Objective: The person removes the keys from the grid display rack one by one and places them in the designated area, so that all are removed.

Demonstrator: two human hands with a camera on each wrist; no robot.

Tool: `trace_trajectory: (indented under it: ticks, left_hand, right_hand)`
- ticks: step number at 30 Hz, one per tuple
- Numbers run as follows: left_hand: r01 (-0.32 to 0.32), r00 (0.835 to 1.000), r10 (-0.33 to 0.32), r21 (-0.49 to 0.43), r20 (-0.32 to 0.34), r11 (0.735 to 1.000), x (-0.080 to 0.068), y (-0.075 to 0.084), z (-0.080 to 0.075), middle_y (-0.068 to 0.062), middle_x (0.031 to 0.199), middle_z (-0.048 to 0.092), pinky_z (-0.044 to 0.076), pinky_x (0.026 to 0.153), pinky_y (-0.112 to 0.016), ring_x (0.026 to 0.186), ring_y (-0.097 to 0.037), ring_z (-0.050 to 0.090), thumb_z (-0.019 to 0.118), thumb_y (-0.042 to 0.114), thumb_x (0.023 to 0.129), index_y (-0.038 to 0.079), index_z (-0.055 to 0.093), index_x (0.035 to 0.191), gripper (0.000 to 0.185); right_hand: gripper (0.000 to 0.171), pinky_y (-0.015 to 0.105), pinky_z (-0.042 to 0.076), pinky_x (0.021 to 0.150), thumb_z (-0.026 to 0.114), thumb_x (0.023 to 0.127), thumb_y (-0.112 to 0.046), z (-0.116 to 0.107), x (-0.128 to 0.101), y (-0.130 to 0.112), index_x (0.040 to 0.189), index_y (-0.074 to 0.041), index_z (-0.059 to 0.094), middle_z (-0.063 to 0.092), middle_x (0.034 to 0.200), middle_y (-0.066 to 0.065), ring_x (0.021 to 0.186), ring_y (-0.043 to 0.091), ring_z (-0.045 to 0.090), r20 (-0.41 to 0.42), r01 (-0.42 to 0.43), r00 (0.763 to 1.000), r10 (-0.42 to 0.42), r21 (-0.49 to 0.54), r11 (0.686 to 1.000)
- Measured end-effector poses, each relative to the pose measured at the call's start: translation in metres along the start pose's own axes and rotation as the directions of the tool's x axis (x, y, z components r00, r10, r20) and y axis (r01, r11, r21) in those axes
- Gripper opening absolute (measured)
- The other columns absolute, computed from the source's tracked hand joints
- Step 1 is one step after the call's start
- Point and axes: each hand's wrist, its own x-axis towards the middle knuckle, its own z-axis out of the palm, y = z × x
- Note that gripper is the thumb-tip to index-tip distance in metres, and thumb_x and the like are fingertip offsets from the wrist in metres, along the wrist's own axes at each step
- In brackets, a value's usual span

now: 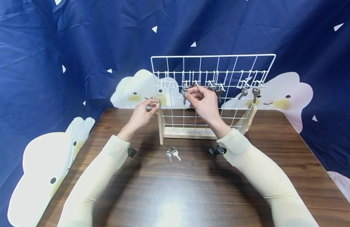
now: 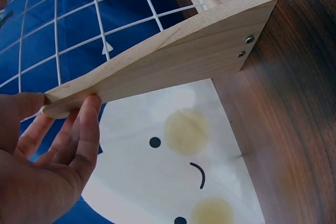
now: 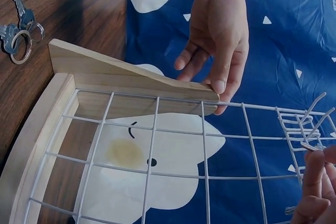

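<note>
A white wire grid rack [image 1: 213, 55] with wooden side supports stands upright at the back of the table. My left hand [image 1: 142, 114] grips the tip of its left wooden support [image 2: 173, 56], thumb on one face and fingers on the other. High on the grid, my right hand [image 1: 205, 102] pinches a key [image 1: 184, 92] just beneath a hook left of the middle. In the right wrist view that hand's fingertips [image 3: 315, 158] are right at the hook prongs. Other keys [image 1: 256, 92] hang from hooks further right, some partly hidden behind the right hand.
Two silver keys [image 1: 175, 153] on a ring lie on the brown wooden table [image 1: 129, 189] in front of the rack. Several bare hooks [image 1: 165, 83] line the grid's left end. A blue curtain [image 1: 106, 37] with cloud faces hangs behind.
</note>
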Motion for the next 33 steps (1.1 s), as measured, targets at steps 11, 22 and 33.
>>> trace_trajectory:
  ticks: [11, 22, 33]
  left_hand:
    - [-0.017, 1.000, 0.017, -0.006, 0.002, 1.000, 0.002, -0.001, 0.001, -0.013, 0.106, 0.068, 0.059, 0.067, -0.031, 0.080, -0.025, 0.071, 0.059, 0.025, 0.092, 0.013, 0.059, 0.121, 0.031]
    - [-0.004, 1.000, 0.004, -0.012, 0.004, 1.000, 0.001, -0.001, 0.001, -0.012, 0.106, 0.068, 0.059, 0.066, -0.031, 0.081, -0.029, 0.071, 0.059, 0.026, 0.092, 0.015, 0.059, 0.122, 0.032]
    - [-0.009, 1.000, 0.009, -0.030, 0.002, 1.000, 0.001, 0.000, 0.000, -0.013, 0.104, 0.068, 0.059, 0.066, -0.030, 0.082, -0.027, 0.071, 0.060, 0.024, 0.092, 0.014, 0.059, 0.121, 0.031]
  right_hand:
    - [0.016, 0.019, 0.049, 0.048, 0.069, 0.084, -0.014, -0.003, -0.005, -0.004, 0.092, -0.001, 0.066, 0.065, 0.066, -0.004, 0.053, 0.026, 0.061, 0.008, -0.007, 1.000, 0.007, 0.047, 0.999]
    - [0.017, 0.020, 0.046, 0.046, 0.069, 0.084, -0.014, -0.005, -0.011, -0.008, 0.092, 0.000, 0.065, 0.062, 0.059, -0.016, 0.047, 0.016, 0.059, 0.013, -0.003, 1.000, 0.002, 0.068, 0.998]
    - [0.017, 0.022, 0.051, 0.048, 0.069, 0.084, -0.014, -0.006, -0.013, -0.012, 0.093, -0.001, 0.065, 0.065, 0.063, -0.014, 0.048, 0.022, 0.060, 0.032, 0.001, 0.999, -0.005, 0.123, 0.992]
